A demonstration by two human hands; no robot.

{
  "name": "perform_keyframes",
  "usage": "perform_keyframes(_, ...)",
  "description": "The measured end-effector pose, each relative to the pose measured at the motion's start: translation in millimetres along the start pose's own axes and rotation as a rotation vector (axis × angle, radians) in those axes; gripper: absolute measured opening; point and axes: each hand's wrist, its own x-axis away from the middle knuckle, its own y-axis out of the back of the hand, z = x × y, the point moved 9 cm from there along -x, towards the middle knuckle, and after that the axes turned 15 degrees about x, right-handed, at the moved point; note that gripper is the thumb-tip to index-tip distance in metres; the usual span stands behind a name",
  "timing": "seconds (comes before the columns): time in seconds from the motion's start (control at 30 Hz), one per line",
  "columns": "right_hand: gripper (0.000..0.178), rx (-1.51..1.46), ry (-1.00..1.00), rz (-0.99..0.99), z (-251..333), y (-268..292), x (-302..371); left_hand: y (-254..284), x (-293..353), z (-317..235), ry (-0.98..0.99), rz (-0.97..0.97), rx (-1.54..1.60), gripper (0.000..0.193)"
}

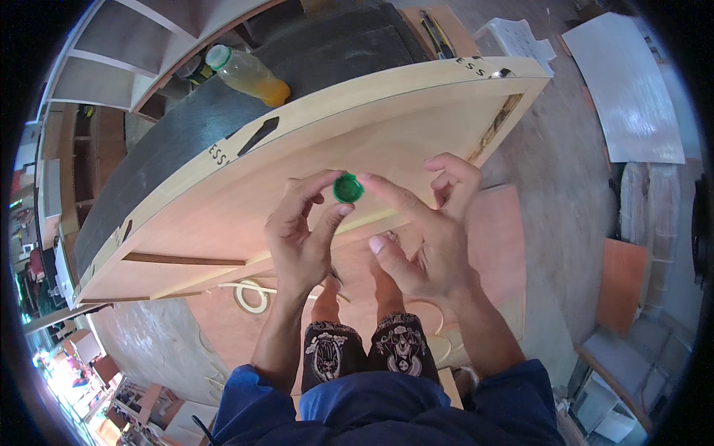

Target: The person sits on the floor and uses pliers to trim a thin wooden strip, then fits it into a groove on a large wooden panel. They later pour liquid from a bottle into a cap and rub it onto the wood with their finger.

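1. Framed plywood panel (387, 126); pale wood, one long curved edge with dark markings; spans the middle of the view, tilted, behind both hands.
2. Black curved surface (178, 141); lies beyond the panel's curved edge, bearing a bottle.
3. Reddish-brown board (494, 245); flat on the floor, under the person's feet.
4. White sheet (625, 89); glossy, at the upper right, well apart from the hands.
5. Right hand (439, 238); half open, index finger stretched toward the cap, thumb spread well below, other fingers loosely curled; grips nothing; index fingertip at the cap's right edge, whether touching or just beside it cannot be told.
6. Left hand (301, 227); thumb and index finger nearly closed, pinching the cap between their tips; remaining fingers bent.
7. Clear plastic bottle (249, 76); pale green top, orange liquid at its lower end; near the panel's curved edge.
8. Pale ring-shaped roll (239, 299); on the reddish-brown board, left of the left forearm.
9. Green round cap (347, 189); hollow side facing the viewer; held in front of the panel, between the two hands.
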Motion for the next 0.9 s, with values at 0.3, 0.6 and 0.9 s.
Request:
perform_keyframes(0.3, 0.053, 0.244, 0.223, 0.024, 22.1, 1.3, -6.7, -9.6, -6.9, -34.6, -0.133, 0.189, -0.283, 0.038)
perform_keyframes(0.6, 0.057, -0.085, -0.073, 0.12, -1.0, -15.5, 3.0, -25.9, -7.6, -25.5, -0.315, 0.07, -0.405, 0.039)
perform_keyframes(0.9, 0.052, -1.553, -0.672, 0.24, -53.6, -59.0, 20.9, -53.2, -9.2, -2.3, -0.394, -0.03, -0.492, 0.039)
